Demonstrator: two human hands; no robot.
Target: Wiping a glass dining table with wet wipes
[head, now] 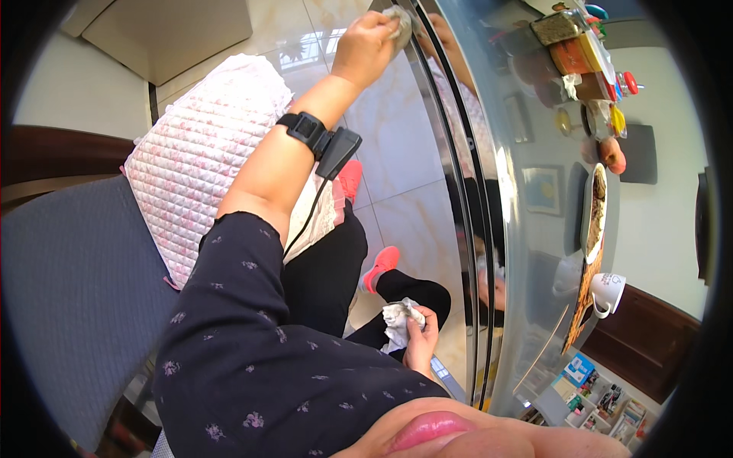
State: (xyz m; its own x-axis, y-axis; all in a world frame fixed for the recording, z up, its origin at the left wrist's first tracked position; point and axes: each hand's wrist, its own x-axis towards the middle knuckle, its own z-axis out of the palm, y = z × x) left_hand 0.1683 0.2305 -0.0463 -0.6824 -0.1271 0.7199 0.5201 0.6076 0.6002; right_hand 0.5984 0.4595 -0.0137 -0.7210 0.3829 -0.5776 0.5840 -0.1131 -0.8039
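Observation:
My left hand (366,48), at the end of an outstretched arm, grips a crumpled greyish wad of tissue or cloth (401,28). That wad is at the glossy, dark-banded edge of a dining table (461,154); whether it presses on the edge is hard to tell. A black strap with a small device (323,140) is around my left forearm, and a cable hangs from it. Lower down, near my knee, my right hand (421,340) pinches a crumpled white tissue (401,320) between thumb and fingers, apart from the table edge.
On the reflective tabletop stand a white mug (608,293), a long dish of food (596,212), a woven mat (585,303), fruit (613,154) and several boxes and jars. A pink-and-white quilted cover (200,166) and a grey chair (80,297) are at the left.

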